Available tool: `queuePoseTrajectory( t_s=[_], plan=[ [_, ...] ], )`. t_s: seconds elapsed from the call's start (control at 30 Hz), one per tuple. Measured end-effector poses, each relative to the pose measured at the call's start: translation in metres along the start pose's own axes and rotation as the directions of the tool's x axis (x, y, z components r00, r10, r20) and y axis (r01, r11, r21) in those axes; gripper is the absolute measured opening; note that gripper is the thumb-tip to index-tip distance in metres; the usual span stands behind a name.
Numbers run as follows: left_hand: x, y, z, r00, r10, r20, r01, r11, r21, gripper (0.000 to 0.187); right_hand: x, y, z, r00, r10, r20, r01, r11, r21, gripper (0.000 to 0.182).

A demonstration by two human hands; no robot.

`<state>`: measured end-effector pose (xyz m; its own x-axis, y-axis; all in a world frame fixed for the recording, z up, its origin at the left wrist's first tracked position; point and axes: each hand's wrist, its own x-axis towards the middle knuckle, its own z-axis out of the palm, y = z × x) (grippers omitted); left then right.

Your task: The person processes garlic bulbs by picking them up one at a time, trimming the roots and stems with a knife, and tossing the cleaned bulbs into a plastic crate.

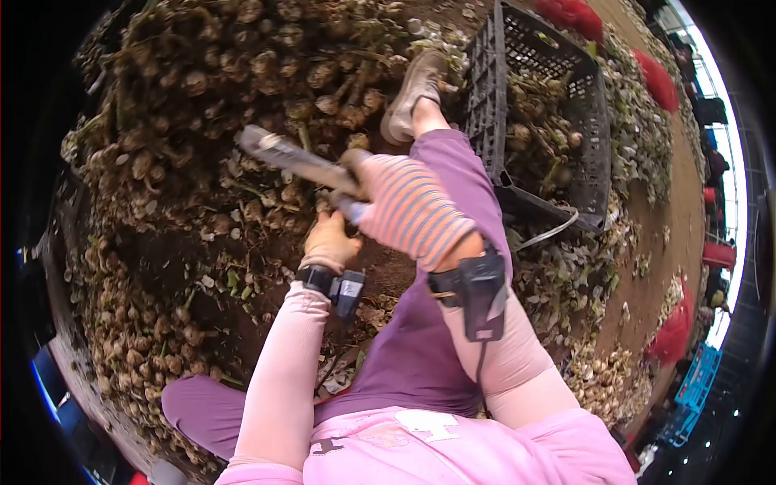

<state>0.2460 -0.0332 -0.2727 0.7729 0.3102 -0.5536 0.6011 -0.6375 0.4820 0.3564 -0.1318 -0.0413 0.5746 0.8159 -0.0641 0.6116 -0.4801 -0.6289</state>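
Observation:
My right hand [404,198], in an orange-and-grey striped glove, grips a long grey tool [303,164], smeared by motion. Its blunt end points to the upper left, over the garlic heap. Just below and left of it, my left hand [330,241], in a pale orange glove, is low over the dark soil with its fingers curled. What those fingers hold is hidden from me. Stalks and garlic bulbs [271,212] lie just beyond its fingertips. Both wrists carry black strapped devices.
A large heap of garlic bulbs [194,81] with stalks spreads across the upper left, and more bulbs [145,339] lie at lower left. Right of my outstretched foot stands a black plastic crate [594,137] containing garlic. Red sacks [655,81] and a blue crate [697,384] are farther right.

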Motion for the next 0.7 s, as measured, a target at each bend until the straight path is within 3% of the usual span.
queuePoseTrajectory(
  t_s=[0.03, 0.1, 0.23, 0.27, 0.3, 0.33, 0.37, 0.43, 0.47, 0.57, 0.6, 0.63, 0.7],
  plan=[
    [0.01, -0.039, 0.035, 0.991, 0.119, -0.06, -0.112, 0.989, 0.098, 0.055, 0.0, -0.005, 0.001, 1.0, -0.002, 0.021, 0.002, 1.0, 0.004, 0.03],
    [-0.017, -0.031, 0.01, 1.0, -0.01, 0.005, 0.01, 0.994, 0.113, 0.051, 0.002, -0.008, 0.006, 0.999, -0.014, 0.047, 0.014, 1.0, 0.017, 0.03],
    [-0.046, -0.034, -0.015, 1.0, 0.003, -0.018, 0.002, 0.961, 0.276, 0.039, 0.005, -0.017, 0.013, 0.994, -0.071, 0.08, 0.075, 0.995, -0.058, 0.033],
    [-0.039, -0.059, -0.002, 0.999, 0.031, -0.027, -0.033, 0.996, -0.086, 0.029, 0.005, -0.019, 0.015, 0.993, -0.063, 0.097, 0.068, 0.996, -0.052, 0.033],
    [-0.032, -0.084, 0.011, 0.997, 0.055, -0.046, -0.07, 0.898, -0.435, 0.021, 0.004, -0.021, 0.018, 0.992, -0.055, 0.115, 0.06, 0.997, -0.044, 0.033],
    [-0.033, -0.097, 0.014, 0.995, 0.071, -0.076, -0.104, 0.681, -0.725, 0.017, 0.002, -0.023, 0.023, 0.994, -0.057, 0.098, 0.061, 0.997, -0.039, 0.031],
    [-0.048, -0.085, -0.007, 0.994, 0.06, -0.088, -0.105, 0.684, -0.722, 0.017, 0.0, -0.027, 0.026, 0.992, -0.073, 0.099, 0.076, 0.997, -0.033, 0.031],
    [-0.09, -0.061, -0.057, 0.987, -0.091, 0.135, 0.16, 0.381, -0.91, 0.028, -0.002, -0.038, 0.031, 0.978, -0.018, 0.207, 0.023, 1.0, -0.022, 0.031],
    [-0.111, -0.059, -0.074, 0.996, 0.046, 0.076, 0.063, 0.226, -0.972, 0.03, -0.006, -0.042, 0.036, 0.982, -0.021, 0.189, 0.018, 1.0, 0.015, 0.032],
    [-0.173, -0.035, -0.128, 0.994, 0.051, 0.098, 0.074, 0.344, -0.936, 0.029, -0.022, -0.051, 0.052, 0.974, -0.081, 0.212, 0.06, 0.993, 0.101, 0.031],
    [-0.188, -0.038, -0.133, 0.998, 0.026, 0.051, 0.037, 0.379, -0.925, 0.03, -0.029, -0.056, 0.056, 0.976, -0.101, 0.195, 0.079, 0.99, 0.119, 0.03],
    [-0.203, -0.04, -0.134, 0.999, -0.003, -0.051, -0.048, 0.3, -0.953, 0.029, -0.036, -0.063, 0.058, 0.973, -0.125, 0.196, 0.101, 0.986, 0.129, 0.03],
    [-0.232, -0.044, -0.14, 0.977, -0.059, -0.204, -0.181, 0.274, -0.944, 0.03, -0.051, -0.072, 0.063, 0.962, -0.201, 0.185, 0.158, 0.961, 0.227, 0.029]
  ],
)
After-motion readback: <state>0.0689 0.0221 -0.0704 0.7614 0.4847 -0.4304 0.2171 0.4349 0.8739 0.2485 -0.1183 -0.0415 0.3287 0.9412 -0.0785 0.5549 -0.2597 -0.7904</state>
